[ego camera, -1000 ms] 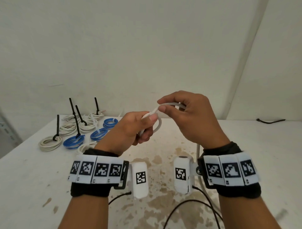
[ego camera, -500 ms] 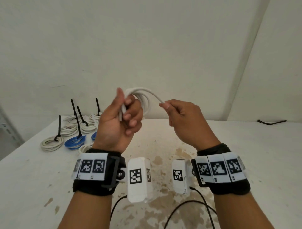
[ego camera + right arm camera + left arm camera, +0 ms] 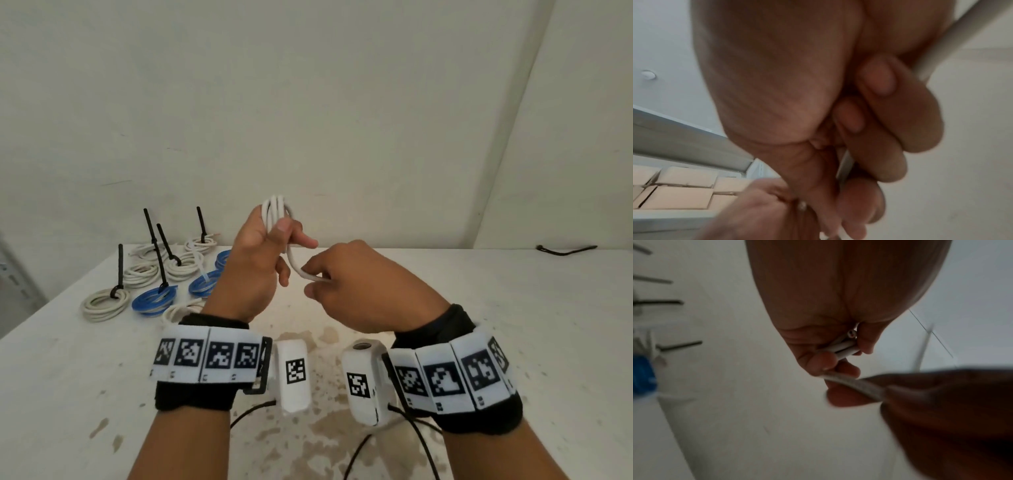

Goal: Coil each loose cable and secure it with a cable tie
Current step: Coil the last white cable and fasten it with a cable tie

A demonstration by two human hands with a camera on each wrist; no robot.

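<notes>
Held up over the bench point(image 3: 513, 325) between both hands: a white cable point(image 3: 274, 212), its finished loops standing upright in the left hand point(image 3: 255, 270), thumb and fingers curled round the bundle, loop tops poking out above the fist. From the bottom of that grip, a free length curving down and to the right into the right hand point(image 3: 359, 291), pinched there between thumb and fingertips, just beside and slightly lower than the left. Long axis of the loose run: roughly from upper left to lower right, short and taut-looking. In the left wrist view, a cut end point(image 3: 851, 335) tucked against the strands under the fingers. Probably winding still in hand; next wrap likely to call for the right hand carrying its length up and over the loops. No containers in view. Back left on the bench: finished coils, white point(image 3: 104, 303) and blue point(image 3: 154, 299), each with a black tie point(image 3: 120, 270) sticking up; one loose tie point(image 3: 565, 250) well apart at far right.
</notes>
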